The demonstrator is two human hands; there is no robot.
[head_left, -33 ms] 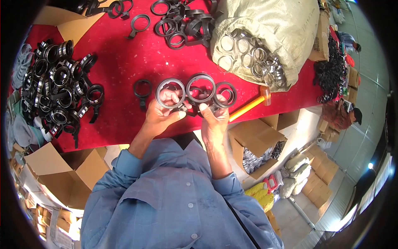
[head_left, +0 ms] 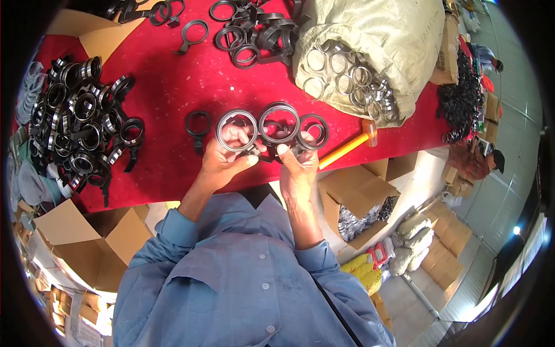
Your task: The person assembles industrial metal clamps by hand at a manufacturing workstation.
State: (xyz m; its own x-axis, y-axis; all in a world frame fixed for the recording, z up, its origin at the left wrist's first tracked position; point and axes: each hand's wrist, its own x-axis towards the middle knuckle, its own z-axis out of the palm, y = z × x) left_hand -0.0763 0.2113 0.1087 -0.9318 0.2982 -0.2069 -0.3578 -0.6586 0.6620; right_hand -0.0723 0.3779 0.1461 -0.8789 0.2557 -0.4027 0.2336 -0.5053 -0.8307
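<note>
Over the near edge of the red-covered table, my left hand point(head_left: 226, 161) grips a black ring clamp point(head_left: 236, 112) by its lower stem, thumb and fingers closed. My right hand point(head_left: 298, 169) is closed on a second ring clamp point(head_left: 280, 140), its thumb pressed at the base. A smaller black ring point(head_left: 326, 134) stands up beside it, with fingers of my right hand showing through. The rings are upright, side by side; their joints are partly hidden by my fingers. Left of my hands, a single ring clamp point(head_left: 198, 140) lies flat on the cloth.
A heap of ring clamps point(head_left: 81, 130) lies on the left, with more black clamps point(head_left: 248, 37) at the back. Metal rings point(head_left: 361, 75) spill from a pale sack point(head_left: 376, 29). An orange-handled hammer point(head_left: 344, 151) lies right. Open cardboard boxes point(head_left: 75, 222) stand below the table edge.
</note>
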